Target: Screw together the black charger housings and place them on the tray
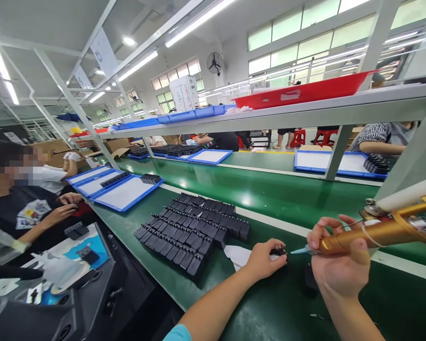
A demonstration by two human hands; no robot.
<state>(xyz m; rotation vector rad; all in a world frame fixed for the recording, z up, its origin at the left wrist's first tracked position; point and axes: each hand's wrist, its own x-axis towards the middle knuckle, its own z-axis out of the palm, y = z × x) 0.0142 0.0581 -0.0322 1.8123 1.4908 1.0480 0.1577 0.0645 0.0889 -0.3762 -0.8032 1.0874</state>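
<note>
Left hand (264, 259): fingers clamped on small black part (279, 251), at 9 o'clock from nozzle (300, 250), just apart. Right hand (341, 267): fingers wrapped round gold dispenser (374, 237). I judge: unsteady wrist could misplace nozzle; loose pinch could tilt part; leftward sweep could knock black blocks (184, 229), 10 o'clock.

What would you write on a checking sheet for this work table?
Surface: green bench, glossy.
Job's things: black blocks in rows; black part; gold tool with pale-blue tip.
Clutter: white sheet beside the blocks.
Hands: left hand pinches the black part; right hand grips the gold tool, its tip pointing toward the part.
Cables: none clearly seen; white tube above the gold tool.
Surroundings: red tray on a shelf; co-worker at left.
</note>
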